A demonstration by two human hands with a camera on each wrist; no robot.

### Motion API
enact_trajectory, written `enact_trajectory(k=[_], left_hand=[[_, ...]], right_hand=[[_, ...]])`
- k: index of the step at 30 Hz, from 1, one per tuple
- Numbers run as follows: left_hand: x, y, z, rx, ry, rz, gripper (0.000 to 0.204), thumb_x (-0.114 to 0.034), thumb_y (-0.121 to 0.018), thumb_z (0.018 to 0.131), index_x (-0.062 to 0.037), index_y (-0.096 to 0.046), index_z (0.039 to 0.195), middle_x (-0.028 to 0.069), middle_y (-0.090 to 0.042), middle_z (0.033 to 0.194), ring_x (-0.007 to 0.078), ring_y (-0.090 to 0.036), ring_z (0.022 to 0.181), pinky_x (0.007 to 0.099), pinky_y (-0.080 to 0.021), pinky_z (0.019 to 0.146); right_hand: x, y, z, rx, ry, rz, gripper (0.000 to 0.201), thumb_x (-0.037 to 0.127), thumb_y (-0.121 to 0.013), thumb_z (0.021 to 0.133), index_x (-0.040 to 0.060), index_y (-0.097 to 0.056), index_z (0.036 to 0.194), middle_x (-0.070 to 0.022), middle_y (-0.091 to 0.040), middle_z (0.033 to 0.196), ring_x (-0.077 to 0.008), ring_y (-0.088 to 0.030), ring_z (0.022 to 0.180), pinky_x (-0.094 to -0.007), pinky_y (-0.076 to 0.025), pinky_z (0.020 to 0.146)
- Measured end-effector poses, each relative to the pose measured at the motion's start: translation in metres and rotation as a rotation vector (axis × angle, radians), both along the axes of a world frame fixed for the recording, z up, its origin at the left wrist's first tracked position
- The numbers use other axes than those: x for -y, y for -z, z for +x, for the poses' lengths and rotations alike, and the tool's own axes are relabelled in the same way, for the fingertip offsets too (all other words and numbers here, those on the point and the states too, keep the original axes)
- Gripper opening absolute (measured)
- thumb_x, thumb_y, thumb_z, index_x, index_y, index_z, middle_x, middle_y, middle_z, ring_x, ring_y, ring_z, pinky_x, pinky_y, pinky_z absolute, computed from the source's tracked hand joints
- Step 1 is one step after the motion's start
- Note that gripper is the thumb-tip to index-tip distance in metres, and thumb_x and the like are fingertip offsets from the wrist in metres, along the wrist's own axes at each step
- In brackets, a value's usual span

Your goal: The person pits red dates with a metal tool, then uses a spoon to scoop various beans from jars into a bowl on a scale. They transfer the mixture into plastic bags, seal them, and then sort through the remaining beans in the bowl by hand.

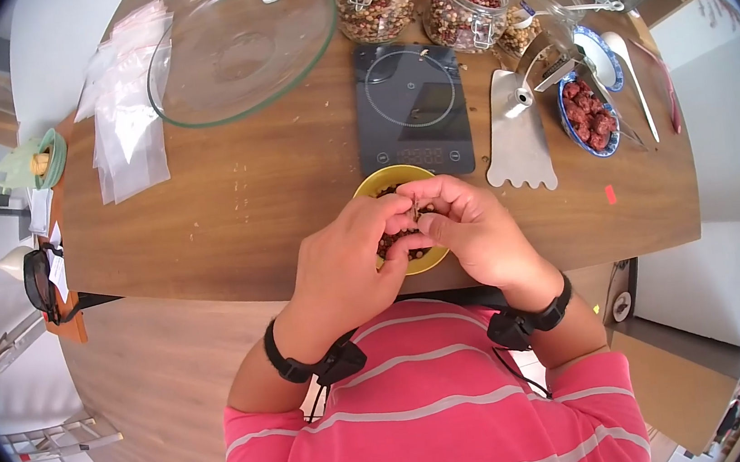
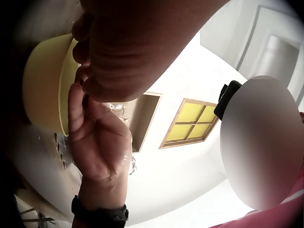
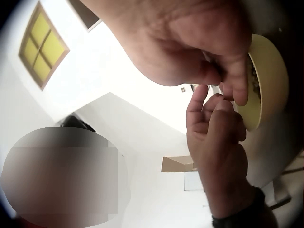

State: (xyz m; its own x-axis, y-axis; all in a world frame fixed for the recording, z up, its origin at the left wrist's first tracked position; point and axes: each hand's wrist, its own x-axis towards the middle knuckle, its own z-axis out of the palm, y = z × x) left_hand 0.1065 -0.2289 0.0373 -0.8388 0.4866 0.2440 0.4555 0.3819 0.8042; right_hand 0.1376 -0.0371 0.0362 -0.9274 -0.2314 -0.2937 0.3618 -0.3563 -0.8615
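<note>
Both hands meet over a yellow bowl [image 1: 380,180] near the table's front edge. Dark and light brown bean- or nut-like pieces [image 1: 413,254] lie in it. My left hand [image 1: 341,253], fingers bent, pinches a small brown piece [image 1: 416,211] from the left. From the right, my right hand [image 1: 484,234] pinches at the same piece with thumb and fingertips; its kind is too small to tell. The yellow bowl [image 2: 45,88] stands beside the fingers in the left wrist view. In the right wrist view, fingers hide part of the bowl [image 3: 273,83].
A black kitchen scale [image 1: 420,148] lies just behind the bowl. Right of it are a metal scraper [image 1: 517,141] and a blue-patterned bowl of dark red pieces [image 1: 589,115]. Glass jars [image 1: 377,11] stand at the back, with a glass plate [image 1: 245,58] and plastic bags [image 1: 128,122] to the left.
</note>
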Motion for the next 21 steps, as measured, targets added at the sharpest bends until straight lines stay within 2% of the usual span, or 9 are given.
enact_trajectory(k=[6, 8, 12, 14, 17, 21], left_hand=[[-0.004, -0.006, -0.005, -0.146, -0.017, -0.043, 0.029, -0.004, -0.073, 0.085, -0.0107, -0.068, 0.113, 0.004, -0.067, 0.096, 0.0196, -0.066, 0.069, 0.0321, -0.052, 0.058], [-0.004, -0.006, -0.005, -0.199, -0.003, -0.133, 0.021, -0.007, -0.074, 0.087, -0.01, -0.07, 0.107, 0.0047, -0.067, 0.098, 0.0224, -0.067, 0.071, 0.034, -0.054, 0.06], [-0.004, -0.004, -0.003, -0.156, -0.037, -0.119, 0.017, -0.009, -0.074, 0.088, -0.0092, -0.07, 0.105, 0.0062, -0.066, 0.099, 0.0241, -0.067, 0.072, 0.0354, -0.054, 0.062], [-0.002, -0.004, -0.002, -0.078, -0.031, -0.116, 0.013, -0.013, -0.071, 0.091, -0.0092, -0.067, 0.102, 0.0056, -0.065, 0.099, 0.027, -0.07, 0.077, 0.0385, -0.056, 0.063], [0.002, 0.002, -0.004, -0.075, -0.036, -0.062, 0.012, -0.008, -0.072, 0.091, -0.0064, -0.067, 0.102, 0.008, -0.066, 0.098, 0.0241, -0.067, 0.072, 0.0347, -0.054, 0.062], [0.007, 0.005, -0.006, -0.098, -0.054, -0.028, 0.012, -0.006, -0.072, 0.092, -0.0063, -0.068, 0.103, 0.0075, -0.066, 0.098, 0.0239, -0.067, 0.071, 0.034, -0.053, 0.062]], right_hand=[[-0.001, -0.007, -0.002, -0.013, -0.071, 0.105, 0.037, -0.009, -0.044, 0.103, -0.0037, -0.052, 0.139, -0.0128, -0.064, 0.129, -0.0185, -0.065, 0.118, -0.0339, -0.057, 0.102], [0.001, -0.01, -0.001, -0.004, -0.051, 0.133, 0.037, -0.009, -0.045, 0.103, -0.0036, -0.052, 0.139, -0.0127, -0.065, 0.129, -0.018, -0.066, 0.117, -0.033, -0.057, 0.101], [-0.001, -0.012, 0.0, -0.01, -0.049, 0.195, 0.038, -0.008, -0.046, 0.103, -0.0043, -0.05, 0.141, -0.013, -0.065, 0.128, -0.0176, -0.067, 0.114, -0.0321, -0.057, 0.099], [-0.003, -0.01, 0.0, -0.01, -0.056, 0.207, 0.039, -0.009, -0.046, 0.103, -0.0043, -0.05, 0.141, -0.0132, -0.065, 0.127, -0.0177, -0.067, 0.113, -0.0322, -0.057, 0.098], [-0.006, -0.005, 0.0, -0.008, -0.072, 0.21, 0.04, -0.01, -0.047, 0.102, -0.0044, -0.05, 0.142, -0.0136, -0.066, 0.125, -0.0183, -0.068, 0.112, -0.0322, -0.057, 0.099], [-0.01, -0.004, -0.002, -0.011, -0.077, 0.153, 0.042, -0.012, -0.047, 0.1, -0.0048, -0.05, 0.141, -0.0138, -0.067, 0.121, -0.0202, -0.068, 0.112, -0.0325, -0.057, 0.1]])
